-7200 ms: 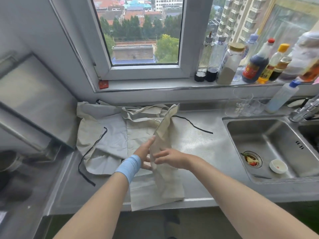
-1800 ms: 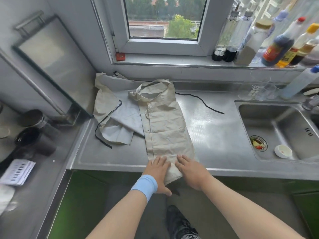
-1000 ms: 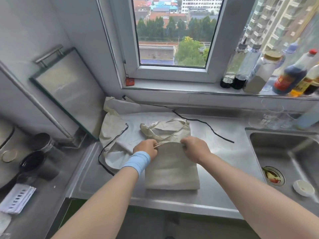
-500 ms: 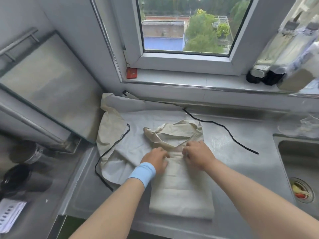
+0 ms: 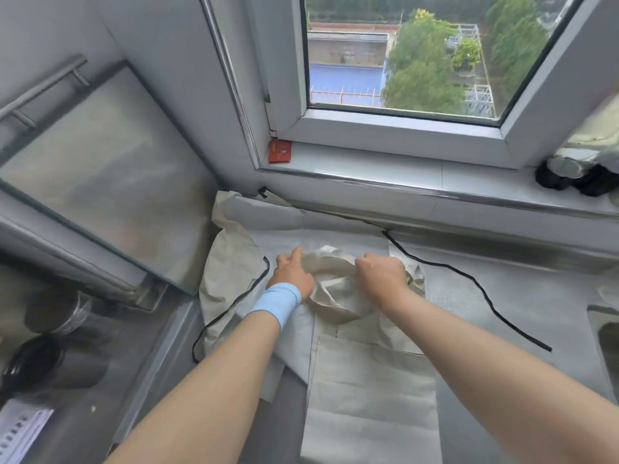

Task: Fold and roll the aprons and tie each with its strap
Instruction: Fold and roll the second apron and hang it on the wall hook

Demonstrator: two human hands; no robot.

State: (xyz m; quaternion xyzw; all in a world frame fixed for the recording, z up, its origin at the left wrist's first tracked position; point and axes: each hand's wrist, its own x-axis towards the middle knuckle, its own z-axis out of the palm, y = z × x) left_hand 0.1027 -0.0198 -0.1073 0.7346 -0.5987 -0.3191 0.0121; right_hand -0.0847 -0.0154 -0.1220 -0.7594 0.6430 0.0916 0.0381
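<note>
A beige apron [image 5: 370, 390], folded into a long narrow strip, lies on the steel counter and runs from the front edge towards the window. Its bunched top end with the neck loop [image 5: 330, 262] sits between my hands. My left hand [image 5: 292, 272], with a blue wristband, grips the left side of that bunched end, one finger pointing forward. My right hand [image 5: 380, 274] is curled round the right side. A second, grey-white apron [image 5: 234, 262] lies spread underneath and to the left, its black strap [image 5: 469, 283] trailing right across the counter.
A steel-framed panel [image 5: 100, 169] leans against the left wall. Dark pots [image 5: 37, 360] stand at lower left. The window sill [image 5: 368, 169] carries a small red box [image 5: 279, 151] and dark-based bottles [image 5: 576, 172] at right. The sink edge [image 5: 606, 329] shows at far right.
My hands have moved forward from the strip's middle to its bunched top end and now grip it. The camera has leaned closer to the counter and window.
</note>
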